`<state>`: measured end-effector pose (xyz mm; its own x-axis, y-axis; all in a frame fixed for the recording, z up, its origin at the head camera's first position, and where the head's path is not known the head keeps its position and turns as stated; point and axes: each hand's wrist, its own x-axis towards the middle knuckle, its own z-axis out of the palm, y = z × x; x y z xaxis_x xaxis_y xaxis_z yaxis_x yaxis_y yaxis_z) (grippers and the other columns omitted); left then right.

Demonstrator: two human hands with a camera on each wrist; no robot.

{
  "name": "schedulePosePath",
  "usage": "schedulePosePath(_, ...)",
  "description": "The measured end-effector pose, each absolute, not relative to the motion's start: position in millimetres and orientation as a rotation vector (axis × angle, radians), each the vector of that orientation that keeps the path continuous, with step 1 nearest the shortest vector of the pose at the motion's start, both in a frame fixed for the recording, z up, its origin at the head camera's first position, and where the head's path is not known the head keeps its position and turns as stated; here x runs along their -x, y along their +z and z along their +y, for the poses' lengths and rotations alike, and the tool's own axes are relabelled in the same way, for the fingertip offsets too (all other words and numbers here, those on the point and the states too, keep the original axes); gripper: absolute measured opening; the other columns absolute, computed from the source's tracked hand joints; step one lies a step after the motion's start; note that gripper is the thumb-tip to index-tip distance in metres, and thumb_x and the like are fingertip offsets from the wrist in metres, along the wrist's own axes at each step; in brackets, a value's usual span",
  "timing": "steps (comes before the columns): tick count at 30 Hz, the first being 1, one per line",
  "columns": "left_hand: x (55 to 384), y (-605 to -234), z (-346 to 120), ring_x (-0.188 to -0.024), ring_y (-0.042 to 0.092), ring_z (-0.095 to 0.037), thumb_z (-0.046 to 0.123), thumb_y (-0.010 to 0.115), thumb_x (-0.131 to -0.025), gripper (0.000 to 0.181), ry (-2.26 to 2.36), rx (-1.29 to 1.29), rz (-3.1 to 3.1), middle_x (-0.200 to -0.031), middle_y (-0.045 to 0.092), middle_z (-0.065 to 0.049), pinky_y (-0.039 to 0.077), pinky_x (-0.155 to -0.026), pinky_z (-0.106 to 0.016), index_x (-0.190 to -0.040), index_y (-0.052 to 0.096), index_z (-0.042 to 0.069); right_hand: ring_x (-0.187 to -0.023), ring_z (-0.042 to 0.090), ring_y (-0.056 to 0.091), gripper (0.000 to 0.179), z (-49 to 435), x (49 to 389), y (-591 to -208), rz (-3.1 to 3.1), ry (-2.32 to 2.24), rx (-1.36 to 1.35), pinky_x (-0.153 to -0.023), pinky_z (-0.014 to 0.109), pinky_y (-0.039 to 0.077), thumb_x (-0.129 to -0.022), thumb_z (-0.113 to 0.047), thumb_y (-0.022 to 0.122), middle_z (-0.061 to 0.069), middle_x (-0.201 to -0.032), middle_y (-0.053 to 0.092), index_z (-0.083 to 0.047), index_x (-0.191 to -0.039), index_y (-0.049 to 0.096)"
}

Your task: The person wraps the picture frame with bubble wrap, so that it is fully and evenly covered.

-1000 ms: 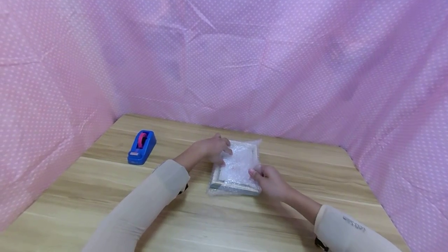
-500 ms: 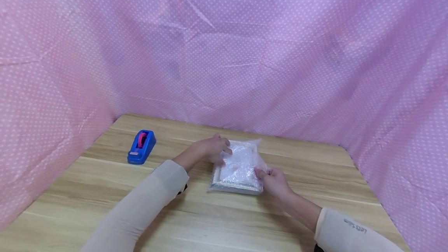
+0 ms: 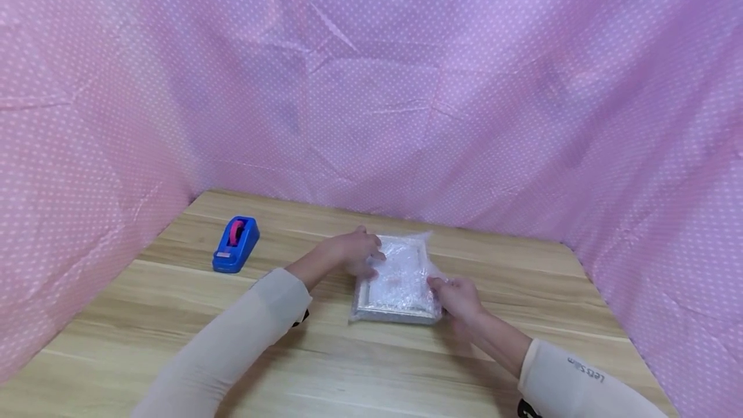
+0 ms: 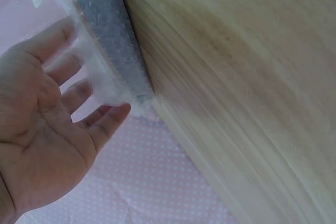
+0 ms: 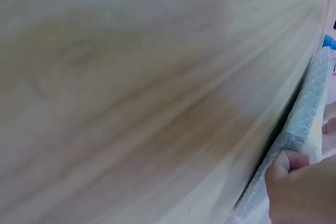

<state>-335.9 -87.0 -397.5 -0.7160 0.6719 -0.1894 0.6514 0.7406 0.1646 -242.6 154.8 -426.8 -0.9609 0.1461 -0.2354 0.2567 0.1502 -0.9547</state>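
Note:
A flat picture frame (image 3: pixel 400 286), pale-edged and wrapped in clear bubble wrap, lies on the wooden table. My left hand (image 3: pixel 356 253) reaches over its far left side with the fingers spread and lightly bent. In the left wrist view, the fingertips (image 4: pixel 123 109) touch the wrap along the frame's edge, the palm standing off it. At the opposite side my right hand (image 3: pixel 460 300) pinches the loose edge of the bubble wrap (image 3: pixel 435 273) between thumb and fingers. The right wrist view shows that thumb (image 5: pixel 294 160) bent at the wrapped side of the frame.
To the left on the table (image 3: pixel 313 353) stands a blue tape dispenser (image 3: pixel 235 247) with a pink roll (image 3: pixel 235 233) in it. A pink dotted cloth (image 3: pixel 371 115) hangs around the back and sides of the table.
My right hand has moved a little to the right, drawing the edge of the wrap outward. The frame has shifted slightly to the right. The left hand stays almost where it was.

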Motion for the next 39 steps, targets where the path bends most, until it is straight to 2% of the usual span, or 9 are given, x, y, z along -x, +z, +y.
schedulePosePath(3,331,-398,-86,-0.136,0.039,-0.035,0.066,0.063,-0.092,0.069,0.103,-1.019,2.687,-0.157,0.045,-0.011,0.039,-0.112,-0.047,-0.143,0.062,0.020,-0.057,0.007,0.043,0.029,156,243,-427,2.295,-1.946,-0.410,-0.049,0.021,0.037,-0.098,-0.010,0.065,-0.004,-0.065,0.048,-0.006,-0.072,0.053)
schedulePosePath(8,318,-400,-81,-0.149,0.024,-0.044,0.089,0.059,-0.074,0.112,-0.030,-1.018,2.643,-0.165,0.030,-0.018,0.031,-0.118,-0.053,-0.155,0.045,0.013,-0.057,0.007,0.044,0.026,156,243,-429,2.281,-1.942,-0.407,-0.050,0.021,0.038,-0.098,-0.009,0.063,-0.005,-0.063,0.048,-0.005,-0.074,0.055)
schedulePosePath(12,310,-402,-77,-0.147,0.026,-0.042,0.096,0.060,-0.063,0.130,-0.177,-1.045,2.670,-0.165,0.027,-0.021,0.037,-0.114,-0.049,-0.158,0.039,0.010,-0.056,0.007,0.042,0.026,157,244,-429,2.284,-1.941,-0.406,-0.048,0.021,0.035,-0.098,-0.009,0.063,-0.006,-0.062,0.047,-0.007,-0.073,0.055)
schedulePosePath(24,306,-403,-74,-0.141,0.033,-0.040,0.091,0.063,-0.068,0.121,-0.175,-1.058,2.716,-0.162,0.032,-0.023,0.037,-0.112,-0.045,-0.153,0.046,0.007,-0.058,0.009,0.050,0.035,164,242,-423,2.419,-1.746,-0.228,-0.052,0.023,0.043,-0.099,-0.018,0.066,-0.003,-0.062,0.053,-0.005,-0.067,0.057)
schedulePosePath(27,306,-401,-73,-0.144,0.032,-0.041,0.088,0.064,-0.071,0.117,-0.169,-1.067,2.703,-0.162,0.033,-0.023,0.033,-0.115,-0.046,-0.153,0.047,0.006,-0.061,0.010,0.051,0.030,172,245,-420,2.544,-1.587,-0.029,-0.053,0.024,0.044,-0.098,-0.021,0.069,-0.001,-0.065,0.057,-0.001,-0.076,0.067)
schedulePosePath(31,306,-399,-71,-0.149,0.028,-0.042,0.086,0.063,-0.074,0.116,-0.185,-1.078,2.685,-0.161,0.033,-0.023,0.024,-0.121,-0.048,-0.154,0.045,0.005,-0.060,0.010,0.047,0.022,184,256,-416,2.718,-1.360,0.370,-0.050,0.024,0.041,-0.096,-0.018,0.072,-0.001,-0.065,0.054,-0.002,-0.082,0.067)
schedulePosePath(34,306,-399,-72,-0.148,0.027,-0.042,0.086,0.063,-0.074,0.116,-0.183,-1.045,2.687,-0.163,0.030,-0.023,0.027,-0.120,-0.048,-0.155,0.042,0.007,-0.059,0.011,0.047,0.022,189,266,-417,2.886,-1.131,0.664,-0.050,0.025,0.041,-0.093,-0.020,0.076,-0.001,-0.065,0.054,-0.006,-0.081,0.065)
schedulePosePath(36,306,-399,-72,-0.148,0.025,-0.044,0.086,0.063,-0.073,0.117,-0.165,-1.014,2.685,-0.165,0.026,-0.023,0.029,-0.119,-0.050,-0.157,0.041,0.009,-0.069,0.016,0.054,0.024,192,273,-420,3.025,-0.878,0.865,-0.060,0.031,0.049,-0.092,-0.025,0.078,0.003,-0.076,0.061,-0.004,-0.088,0.068)
schedulePosePath(39,305,-398,-72,-0.149,0.023,-0.045,0.086,0.064,-0.073,0.117,-0.135,-0.986,2.678,-0.166,0.023,-0.022,0.032,-0.118,-0.052,-0.158,0.039,0.010,-0.099,0.031,0.060,0.042,194,281,-425,3.166,-0.504,1.051,-0.088,0.045,0.052,-0.091,-0.036,0.078,0.014,-0.108,0.067,-0.001,-0.113,0.069)
